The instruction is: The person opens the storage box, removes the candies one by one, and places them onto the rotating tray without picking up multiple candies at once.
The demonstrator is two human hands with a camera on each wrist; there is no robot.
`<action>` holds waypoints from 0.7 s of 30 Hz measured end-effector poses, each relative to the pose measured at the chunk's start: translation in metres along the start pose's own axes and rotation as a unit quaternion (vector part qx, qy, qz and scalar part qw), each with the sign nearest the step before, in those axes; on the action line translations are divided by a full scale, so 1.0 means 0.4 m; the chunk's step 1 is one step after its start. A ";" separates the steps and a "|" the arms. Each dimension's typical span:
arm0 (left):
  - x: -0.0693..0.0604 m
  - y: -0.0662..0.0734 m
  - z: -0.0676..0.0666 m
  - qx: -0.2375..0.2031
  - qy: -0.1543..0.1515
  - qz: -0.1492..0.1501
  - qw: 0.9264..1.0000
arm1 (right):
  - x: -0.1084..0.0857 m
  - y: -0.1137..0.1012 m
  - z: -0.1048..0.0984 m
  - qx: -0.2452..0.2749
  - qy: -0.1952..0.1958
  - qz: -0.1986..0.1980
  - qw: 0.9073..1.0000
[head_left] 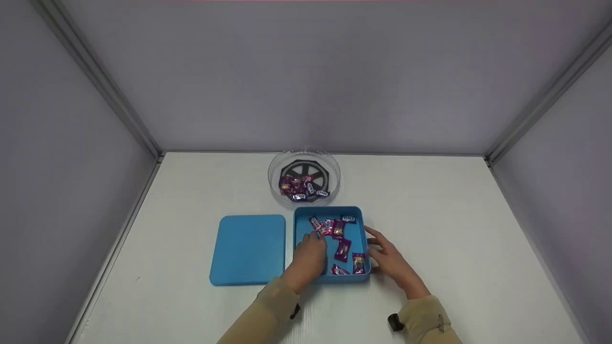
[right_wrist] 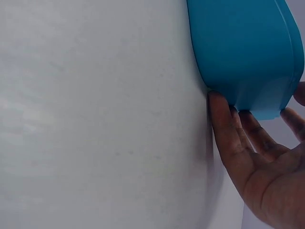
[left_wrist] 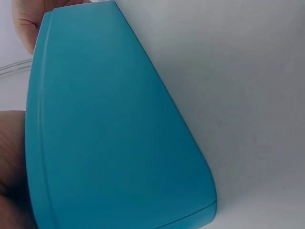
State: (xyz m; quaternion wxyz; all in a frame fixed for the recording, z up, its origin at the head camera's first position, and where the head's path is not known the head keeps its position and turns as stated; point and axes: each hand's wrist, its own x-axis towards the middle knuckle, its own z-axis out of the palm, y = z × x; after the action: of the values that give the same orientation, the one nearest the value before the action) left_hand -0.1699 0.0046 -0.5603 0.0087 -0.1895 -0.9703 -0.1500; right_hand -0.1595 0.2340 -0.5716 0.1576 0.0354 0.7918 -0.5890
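Loosely spread right hand (head_left: 389, 258) touches box (head_left: 348, 279); left hand (head_left: 311, 255): hold unclear; candy labels (head_left: 343, 250) illegible.

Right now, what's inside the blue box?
Small wrapped candies, mostly purple and pink, lie in the blue box. The left hand reaches in over its left part, so whatever is under that hand can't be seen.

Left hand (head_left: 311, 256): below centre of head view; back uppermost, knuckles bent, fingertips hidden. Left forearm (head_left: 265, 313): sleeved, slanting up rightward from bottom edge. Right hand (head_left: 391, 260): lower right of centre; fingers spread, pointing upper left. Right forearm (head_left: 423, 317): sleeved, at bottom edge.
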 end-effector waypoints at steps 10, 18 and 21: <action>0.007 -0.010 -0.001 0.059 0.013 0.051 0.997 | 0.001 0.001 0.000 -0.005 0.001 0.010 1.000; 0.008 -0.022 0.001 0.062 0.006 0.065 0.996 | 0.001 -0.001 -0.001 0.000 0.000 0.009 1.000; 0.007 -0.024 0.003 0.056 0.005 0.070 0.996 | 0.004 0.001 -0.002 0.001 0.000 0.011 1.000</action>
State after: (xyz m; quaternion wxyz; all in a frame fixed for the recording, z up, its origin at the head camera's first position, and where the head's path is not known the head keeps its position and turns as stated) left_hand -0.1758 -0.0024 -0.5642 0.0348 -0.2555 -0.9615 -0.0952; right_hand -0.1609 0.2346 -0.5721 0.1636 0.0441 0.7906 -0.5884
